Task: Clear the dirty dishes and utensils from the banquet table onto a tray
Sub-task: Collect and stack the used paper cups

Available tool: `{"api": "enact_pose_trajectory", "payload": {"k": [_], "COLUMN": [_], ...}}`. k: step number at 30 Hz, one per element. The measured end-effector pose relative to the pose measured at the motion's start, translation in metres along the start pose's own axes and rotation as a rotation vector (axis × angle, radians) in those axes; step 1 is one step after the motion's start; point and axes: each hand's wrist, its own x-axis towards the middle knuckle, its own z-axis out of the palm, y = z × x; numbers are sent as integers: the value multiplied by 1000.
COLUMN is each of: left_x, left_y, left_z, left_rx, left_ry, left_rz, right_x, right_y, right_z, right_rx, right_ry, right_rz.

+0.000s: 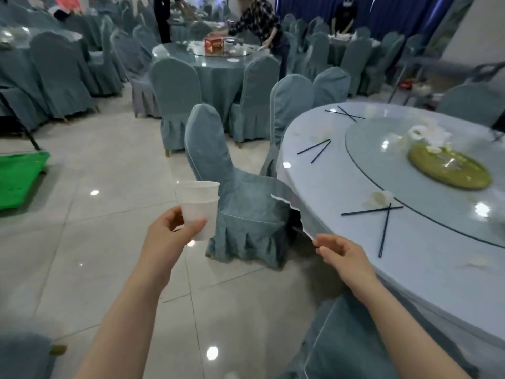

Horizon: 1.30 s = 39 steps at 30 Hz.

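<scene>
Left hand (175, 228) gripping stacked cups (200, 209); right hand (341, 251) loosely curled, empty, at tabletop (341, 187) edge. Best carried upright to green tray (19, 179).

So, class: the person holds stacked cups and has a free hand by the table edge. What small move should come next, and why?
Probably reach the right hand, which holds nothing, to the crossed chopsticks nearest it on the table. The left hand already grips the stacked cups.
</scene>
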Motion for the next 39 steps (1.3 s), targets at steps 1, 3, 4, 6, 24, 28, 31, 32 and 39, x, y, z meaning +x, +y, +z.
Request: {"api": "enact_pose_trajectory", "payload": {"k": [1,3,4,6,24,28,31,32,39], "left_x": [20,57,73,100,337,356,367,369,384], "left_y": [-2,-2,-2,-1,-12,-14,-16,-17,-28], "left_z": [7,23,31,47,206,253,289,302,365], "left_rx": [9,18,19,25,-17,2,9,10,61], "left_ry": [-14,-34,-52,-101,-481,-543,-565,-552,-538], "left_rz": [3,6,2,-8,-79,-109,-119,-124,-170], "right_x": [15,43,55,77,223,238,255,264,325], "right_y": [5,10,13,18,47,62,77,81,116], "right_z": [-2,-7,-8,-11,-87,-126,-158,-169,-212], "right_rx": [-3,0,-5,-31,-588,-644,-701,-743,-1301], "right_ry": [34,110,142,178,308,360,334,300,-88], "right_rz": [5,29,41,44,203,269,322,315,122]}}
